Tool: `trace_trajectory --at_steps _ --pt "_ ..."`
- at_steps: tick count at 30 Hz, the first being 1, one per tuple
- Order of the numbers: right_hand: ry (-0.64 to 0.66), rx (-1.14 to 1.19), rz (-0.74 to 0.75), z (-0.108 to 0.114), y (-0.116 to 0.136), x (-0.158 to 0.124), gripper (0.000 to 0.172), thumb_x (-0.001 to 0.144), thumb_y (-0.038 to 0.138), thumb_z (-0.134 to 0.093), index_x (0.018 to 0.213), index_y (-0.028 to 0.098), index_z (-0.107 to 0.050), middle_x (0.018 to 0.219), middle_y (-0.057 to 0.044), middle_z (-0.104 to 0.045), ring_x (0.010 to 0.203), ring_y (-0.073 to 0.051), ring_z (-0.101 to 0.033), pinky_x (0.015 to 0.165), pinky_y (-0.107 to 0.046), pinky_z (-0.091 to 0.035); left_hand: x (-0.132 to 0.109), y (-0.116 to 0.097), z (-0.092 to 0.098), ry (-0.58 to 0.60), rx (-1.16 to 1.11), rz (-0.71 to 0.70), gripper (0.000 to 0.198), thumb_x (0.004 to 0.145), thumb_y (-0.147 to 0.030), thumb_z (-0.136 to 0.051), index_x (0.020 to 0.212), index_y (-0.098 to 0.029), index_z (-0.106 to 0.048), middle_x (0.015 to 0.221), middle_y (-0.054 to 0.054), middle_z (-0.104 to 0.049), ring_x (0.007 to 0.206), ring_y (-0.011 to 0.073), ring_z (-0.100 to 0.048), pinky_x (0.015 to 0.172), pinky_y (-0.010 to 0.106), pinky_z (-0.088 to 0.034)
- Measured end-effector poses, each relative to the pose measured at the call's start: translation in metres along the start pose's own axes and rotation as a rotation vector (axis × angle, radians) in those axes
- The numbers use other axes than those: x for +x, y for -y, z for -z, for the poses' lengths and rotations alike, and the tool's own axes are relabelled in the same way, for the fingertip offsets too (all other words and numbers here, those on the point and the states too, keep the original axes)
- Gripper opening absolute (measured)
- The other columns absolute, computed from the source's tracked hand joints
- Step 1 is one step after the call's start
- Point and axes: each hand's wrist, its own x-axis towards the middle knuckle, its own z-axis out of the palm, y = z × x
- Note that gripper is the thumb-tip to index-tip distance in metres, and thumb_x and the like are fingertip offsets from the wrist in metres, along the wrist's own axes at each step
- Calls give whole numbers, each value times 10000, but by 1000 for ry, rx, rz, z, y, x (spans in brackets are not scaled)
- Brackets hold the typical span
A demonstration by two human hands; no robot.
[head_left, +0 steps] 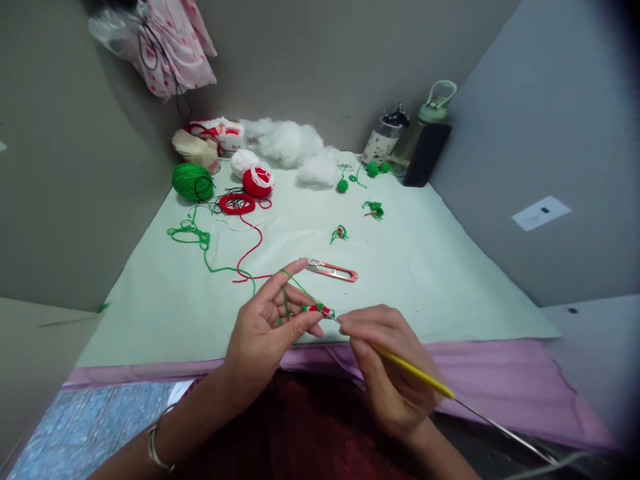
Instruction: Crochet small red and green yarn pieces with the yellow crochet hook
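Observation:
Between the thumb and fingers of my left hand (267, 323) is a small red, green and white crochet piece (319, 309). Green yarn (300, 285) runs over my raised left index finger and around the other fingers, trailing back to the table. My right hand (393, 363) is closed around a crochet hook (415, 375) with a yellow handle, its metal tip at the crochet piece. Whether the tip sits inside a stitch is too small to tell. Just beyond my left fingertips lie orange-handled thread snips (333, 269).
A green yarn ball (191, 182), a red and white ball (258, 182) and a white ball (244, 163) stand at the back left. White stuffing (290, 142) lies along the wall. Small crocheted bits (339, 233), a bottle (431, 113) and a phone (427, 155) are farther right.

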Motion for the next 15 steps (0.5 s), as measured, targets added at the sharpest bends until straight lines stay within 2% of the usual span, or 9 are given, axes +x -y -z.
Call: trace_trajectory --at_steps 15 --pt "-6 8 19 -1 -2 1 370 933 -41 -592 1169 192 -755 1038 -52 -753 942 -151 -723 789 -277 -617 0 0 0 2 -2 14 786 781 -174 -907 1509 -208 -611 781 -47 -702 619 114 -741 660 200 -635"
